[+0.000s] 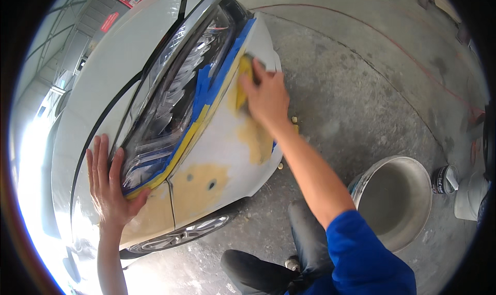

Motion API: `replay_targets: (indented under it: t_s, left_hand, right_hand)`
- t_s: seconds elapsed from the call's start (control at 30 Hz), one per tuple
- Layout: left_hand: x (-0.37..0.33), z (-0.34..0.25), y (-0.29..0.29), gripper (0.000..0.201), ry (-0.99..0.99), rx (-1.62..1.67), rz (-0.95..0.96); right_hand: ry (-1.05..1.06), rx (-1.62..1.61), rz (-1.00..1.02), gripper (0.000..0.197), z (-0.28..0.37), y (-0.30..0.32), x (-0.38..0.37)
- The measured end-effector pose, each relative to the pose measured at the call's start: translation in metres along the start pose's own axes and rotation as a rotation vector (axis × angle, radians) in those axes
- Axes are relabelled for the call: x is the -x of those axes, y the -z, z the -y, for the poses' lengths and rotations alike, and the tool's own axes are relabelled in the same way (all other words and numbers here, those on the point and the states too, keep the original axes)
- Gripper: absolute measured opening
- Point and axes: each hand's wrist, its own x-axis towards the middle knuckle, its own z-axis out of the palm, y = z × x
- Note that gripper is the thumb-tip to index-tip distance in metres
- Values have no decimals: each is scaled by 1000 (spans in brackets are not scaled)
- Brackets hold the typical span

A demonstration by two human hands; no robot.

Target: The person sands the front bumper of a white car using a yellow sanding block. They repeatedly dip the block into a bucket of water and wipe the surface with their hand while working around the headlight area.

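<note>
My right hand (267,94) grips a yellow and dark sanding block (243,83), which lies against the white bumper (227,135) of a car beside the headlight. Slight blur softens the block's edges. With its fingers spread, my left hand (110,184) rests flat at the lower left end of the headlight (170,96), next to the hood (108,70). Blue masking tape (202,91) and a strip of yellow tape (192,135) run along the headlight's edge. Tan filler patches (199,189) cover parts of the bumper and fender, one with a dark round spot.
A large round bucket of grey water (392,199) stands on the concrete floor to the right. Past it are a small can (444,179) and a white pail (469,194). The car's wheel (181,236) is below the fender. A red hose (356,17) crosses the floor.
</note>
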Motion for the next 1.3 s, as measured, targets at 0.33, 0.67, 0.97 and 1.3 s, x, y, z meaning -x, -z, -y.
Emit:
replay_targets:
  t_s: [0.33,0.67,0.97,1.3]
  left_hand:
    - [2,3,0,81,3,-25,9]
    - [4,2,-2,82,11,0,7]
    - [-10,-2,-7,82,-20,25,-29]
    - [-12,-2,-5,82,-29,12,-7]
  right_hand:
    - [42,-8,-10,67,-5,-8,6]
    - [305,73,21,67,-6,7,96]
    - [4,73,-55,63,-27,4,-11]
    - [-138,85,97,68,-60,18,-55]
